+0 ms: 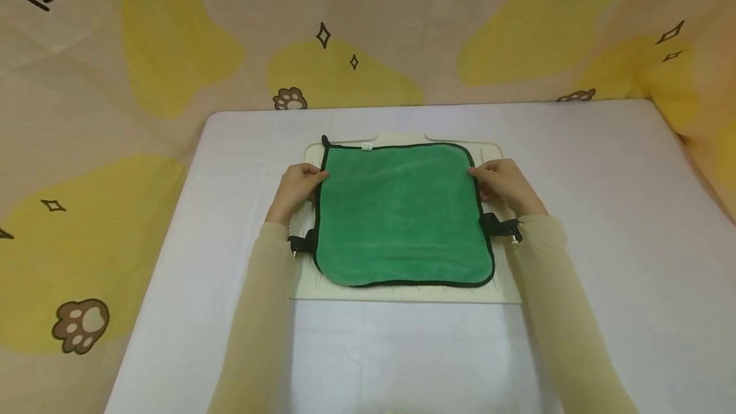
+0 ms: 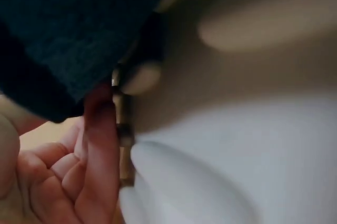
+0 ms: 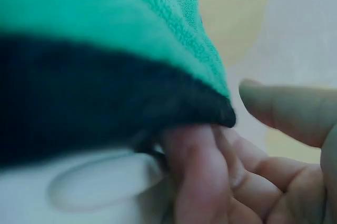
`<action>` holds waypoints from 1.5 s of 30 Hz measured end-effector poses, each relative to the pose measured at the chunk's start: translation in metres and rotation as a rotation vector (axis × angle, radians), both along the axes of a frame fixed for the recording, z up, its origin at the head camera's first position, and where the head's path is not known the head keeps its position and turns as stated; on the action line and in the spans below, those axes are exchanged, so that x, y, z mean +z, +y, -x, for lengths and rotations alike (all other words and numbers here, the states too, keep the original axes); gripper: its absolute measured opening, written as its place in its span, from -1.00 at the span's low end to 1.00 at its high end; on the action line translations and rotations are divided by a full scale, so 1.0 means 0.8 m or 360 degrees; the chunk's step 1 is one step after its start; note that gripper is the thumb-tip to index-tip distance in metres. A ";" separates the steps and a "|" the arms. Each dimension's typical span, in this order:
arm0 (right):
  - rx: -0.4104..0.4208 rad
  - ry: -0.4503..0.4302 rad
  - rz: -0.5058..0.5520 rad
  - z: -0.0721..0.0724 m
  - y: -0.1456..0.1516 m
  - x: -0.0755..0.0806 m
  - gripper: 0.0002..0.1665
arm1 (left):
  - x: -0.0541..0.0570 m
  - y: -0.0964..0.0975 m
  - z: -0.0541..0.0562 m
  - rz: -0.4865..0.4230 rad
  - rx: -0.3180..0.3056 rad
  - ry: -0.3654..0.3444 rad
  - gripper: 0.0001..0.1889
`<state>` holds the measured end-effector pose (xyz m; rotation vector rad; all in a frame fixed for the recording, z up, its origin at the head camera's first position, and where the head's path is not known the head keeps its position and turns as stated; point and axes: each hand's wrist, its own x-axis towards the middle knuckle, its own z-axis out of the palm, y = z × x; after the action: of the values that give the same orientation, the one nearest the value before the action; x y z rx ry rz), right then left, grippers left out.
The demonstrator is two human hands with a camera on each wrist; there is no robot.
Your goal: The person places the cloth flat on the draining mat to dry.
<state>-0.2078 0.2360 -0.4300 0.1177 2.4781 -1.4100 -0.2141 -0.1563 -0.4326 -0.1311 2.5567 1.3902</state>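
A green towel [image 1: 402,216] with black edging lies spread over a cream plastic board [image 1: 402,295]. A small loop stands at its far left corner, and a white label shows on its far edge. My left hand [image 1: 299,185] pinches the left edge of the towel toward the far end. On the opposite edge, my right hand [image 1: 506,183] holds the towel between thumb and fingers. The right wrist view shows fingers [image 3: 197,171] under the black edging and the thumb close beside it. In the left wrist view the towel [image 2: 68,29] looks dark and covers the fingertips.
The board rests on a white-covered table [image 1: 621,241]. Behind and to the sides hangs a cream curtain [image 1: 437,30] with yellow patches and paw prints. Black wrist straps [image 1: 500,225] sit close to the towel's sides.
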 end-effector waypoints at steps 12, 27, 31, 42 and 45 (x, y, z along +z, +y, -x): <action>-0.0097 0.0194 -0.0057 0.033 -0.007 -0.007 -0.57 | 0.000 0.008 0.020 0.0019 -0.0012 0.0148 -0.69; -0.0219 0.0275 0.0038 0.033 -0.009 -0.007 -0.64 | -0.003 0.003 0.020 0.0056 -0.0028 0.0227 -0.71; -0.0182 0.0229 -0.0039 0.031 -0.006 -0.003 -0.59 | -0.005 0.001 0.014 0.0070 -0.0190 0.0088 -0.65; 0.0144 0.0056 -0.0028 -0.014 0.011 -0.002 -0.55 | -0.002 -0.018 -0.047 -0.0170 -0.0454 -0.0196 -0.73; 0.0168 0.0042 0.0003 -0.031 0.015 -0.003 -0.55 | 0.000 -0.023 -0.066 -0.0207 -0.0616 -0.0238 -0.74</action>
<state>-0.1827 0.2480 -0.4324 -0.0319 2.4653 -1.3787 -0.1616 -0.1748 -0.4330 0.2582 2.2124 1.3315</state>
